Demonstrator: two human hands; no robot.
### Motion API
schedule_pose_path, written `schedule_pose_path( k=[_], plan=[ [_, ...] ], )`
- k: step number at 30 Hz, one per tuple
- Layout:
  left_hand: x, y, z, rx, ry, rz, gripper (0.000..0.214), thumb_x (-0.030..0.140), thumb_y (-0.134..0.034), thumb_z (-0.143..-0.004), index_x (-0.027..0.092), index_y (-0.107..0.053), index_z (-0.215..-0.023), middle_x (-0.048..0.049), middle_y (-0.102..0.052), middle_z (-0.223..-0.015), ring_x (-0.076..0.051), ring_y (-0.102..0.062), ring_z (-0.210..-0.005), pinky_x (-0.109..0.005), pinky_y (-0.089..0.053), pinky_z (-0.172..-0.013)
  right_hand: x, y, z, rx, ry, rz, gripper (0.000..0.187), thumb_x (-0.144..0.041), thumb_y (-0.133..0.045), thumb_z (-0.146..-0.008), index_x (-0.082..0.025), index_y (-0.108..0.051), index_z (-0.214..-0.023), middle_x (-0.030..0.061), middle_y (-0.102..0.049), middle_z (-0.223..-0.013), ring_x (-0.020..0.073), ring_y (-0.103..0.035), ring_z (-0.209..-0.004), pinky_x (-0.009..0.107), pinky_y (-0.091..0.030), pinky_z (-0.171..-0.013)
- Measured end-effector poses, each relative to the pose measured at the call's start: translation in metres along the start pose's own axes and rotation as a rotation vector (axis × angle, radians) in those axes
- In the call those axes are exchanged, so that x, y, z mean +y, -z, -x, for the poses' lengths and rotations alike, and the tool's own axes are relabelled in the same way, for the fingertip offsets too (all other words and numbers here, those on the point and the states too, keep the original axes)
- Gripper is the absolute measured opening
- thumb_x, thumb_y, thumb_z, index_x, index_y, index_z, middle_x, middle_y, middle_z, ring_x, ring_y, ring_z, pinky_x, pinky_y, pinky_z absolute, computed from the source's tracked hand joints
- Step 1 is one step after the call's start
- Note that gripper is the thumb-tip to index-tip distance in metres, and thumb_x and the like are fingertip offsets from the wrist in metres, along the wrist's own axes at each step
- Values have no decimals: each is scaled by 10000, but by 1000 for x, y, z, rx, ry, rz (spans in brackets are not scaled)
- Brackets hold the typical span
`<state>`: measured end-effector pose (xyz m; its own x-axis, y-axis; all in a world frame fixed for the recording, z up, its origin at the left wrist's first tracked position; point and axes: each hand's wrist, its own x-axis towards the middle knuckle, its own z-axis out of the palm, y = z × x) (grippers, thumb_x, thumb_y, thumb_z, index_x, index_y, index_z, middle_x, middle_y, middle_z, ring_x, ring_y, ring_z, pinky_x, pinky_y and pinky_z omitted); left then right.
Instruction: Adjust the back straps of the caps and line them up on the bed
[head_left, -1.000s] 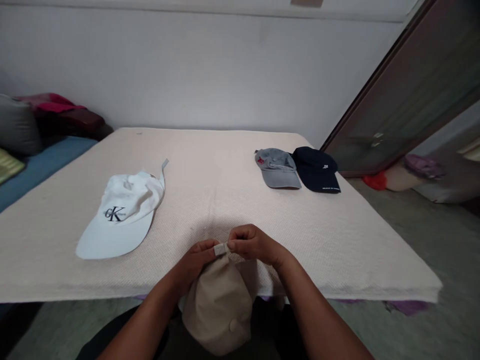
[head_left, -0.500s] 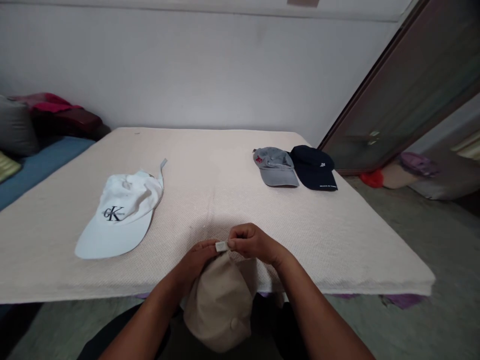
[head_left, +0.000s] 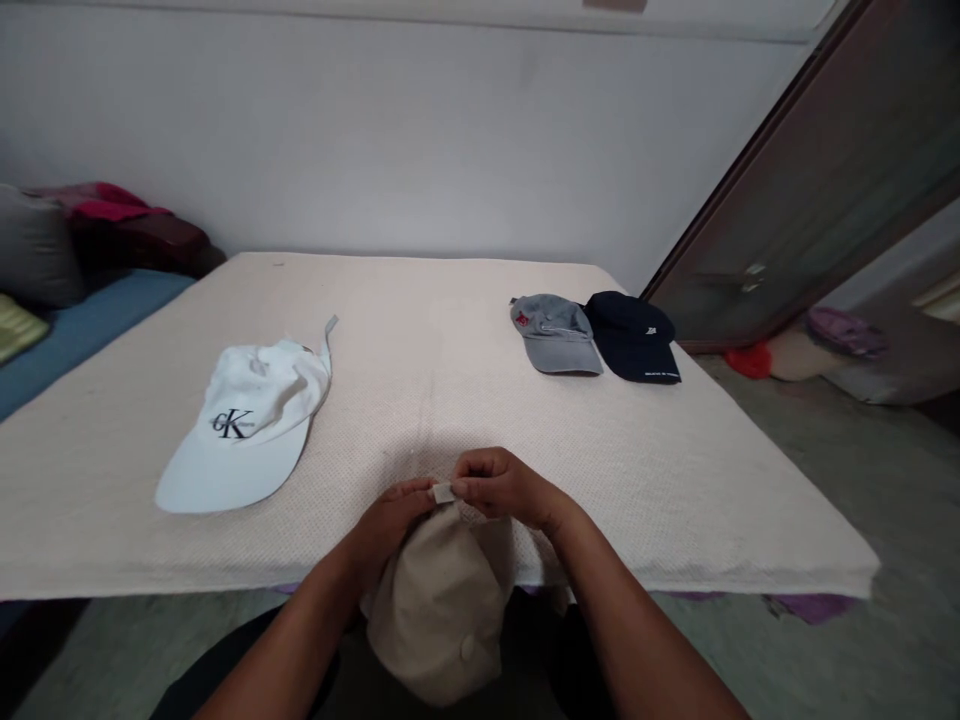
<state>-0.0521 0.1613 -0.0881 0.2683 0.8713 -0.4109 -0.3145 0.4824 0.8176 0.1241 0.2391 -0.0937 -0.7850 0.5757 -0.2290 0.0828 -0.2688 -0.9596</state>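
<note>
A beige cap [head_left: 442, 610] hangs at the near edge of the covered table, its crown button facing me. My left hand [head_left: 391, 525] is closed on the cap's edge beside the back strap [head_left: 444, 493]. With thumb and fingers, my right hand [head_left: 501, 485] pinches the end of that strap. The cap's brim is hidden from view. To the left lies a white cap [head_left: 247, 420] with black CK lettering, its strap end sticking out behind.
A grey cap [head_left: 559, 335] and a navy cap [head_left: 634, 338] lie side by side at the back right of the cream-covered table [head_left: 420, 340]. A wall [head_left: 405, 140] stands behind. At the left are a blue surface [head_left: 127, 310] and a grey cushion [head_left: 37, 250].
Both hands keep their hold on the beige cap. My right fingers have shifted very slightly left along the strap. The view has turned a little, moving the table and other caps slightly rightward.
</note>
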Motion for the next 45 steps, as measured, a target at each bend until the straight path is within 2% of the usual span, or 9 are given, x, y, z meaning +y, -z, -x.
schedule_pose_path(
  k=[5, 12, 16, 19, 23, 28, 34, 38, 45],
  plan=[
    [2, -6, 0, -56, 28, -10, 227, 300, -594, -809, 172, -709, -958, -47, -717, -813, -186, -614, -778, -284, -426, -722, 2, -8, -5, 33, 43, -80, 268, -372, -614, -803, -160, -577, -964, -60, -458, -598, 40, -356, -438, 173, -263, -402],
    [1, -5, -1, -27, 3, -29, 193, 299, -588, -797, 181, -720, -872, -39, -722, -860, -199, -617, -819, -306, -426, -802, 6, -7, -7, 75, 105, 18, 334, -457, -513, -861, -141, -597, -927, -19, -505, -633, 70, -433, -484, 201, -332, -451],
    [1, 3, -1, 33, -20, 38, 192, 288, -559, -799, 196, -721, -841, -19, -716, -861, -192, -612, -815, -312, -421, -816, 9, 1, -1, 129, 127, -24, 401, -498, -396, -901, -153, -588, -970, 26, -579, -721, 121, -549, -604, 268, -433, -612],
    [2, 5, 0, 16, 3, 108, 229, 307, -533, -809, 186, -725, -838, -33, -714, -816, -195, -616, -775, -324, -430, -797, 10, 5, 4, 127, 103, -17, 344, -463, -459, -880, -151, -596, -836, 29, -587, -714, 130, -548, -652, 281, -427, -672],
    [2, 2, -1, 0, 17, 118, 193, 286, -579, -782, 165, -719, -838, -48, -708, -761, -188, -615, -714, -304, -439, -715, 10, 6, 5, 109, 83, -14, 233, -361, -643, -760, -147, -569, -705, -24, -513, -597, 92, -455, -549, 234, -363, -567],
    [1, 0, -1, 10, 37, 48, 174, 258, -660, -744, 148, -710, -871, -46, -706, -761, -159, -601, -665, -265, -420, -652, 7, 5, 5, 73, 94, -42, 187, -307, -648, -757, -138, -581, -714, -31, -516, -578, 69, -420, -515, 207, -300, -501],
    [1, -3, -2, 21, 45, 50, 197, 281, -684, -739, 155, -696, -891, -43, -703, -783, -175, -615, -727, -281, -419, -709, 5, 2, 6, 37, 103, -151, 262, -262, -657, -750, -156, -590, -981, -59, -512, -570, 52, -403, -456, 192, -281, -455],
    [-3, -3, -3, 16, 82, 45, 226, 287, -698, -726, 161, -690, -913, -45, -702, -786, -172, -614, -706, -278, -417, -689, 6, 2, 6, 14, 96, -201, 272, -262, -666, -730, -148, -594, -966, -62, -492, -548, 57, -412, -457, 190, -267, -442],
    [2, -6, 1, 1, 50, -56, 194, 326, -670, -742, 168, -698, -850, -46, -698, -809, -180, -602, -754, -274, -408, -702, 4, -5, 4, 44, 69, -81, 209, -210, -643, -715, -147, -618, -912, -68, -493, -532, 49, -378, -447, 187, -268, -445]
  ],
)
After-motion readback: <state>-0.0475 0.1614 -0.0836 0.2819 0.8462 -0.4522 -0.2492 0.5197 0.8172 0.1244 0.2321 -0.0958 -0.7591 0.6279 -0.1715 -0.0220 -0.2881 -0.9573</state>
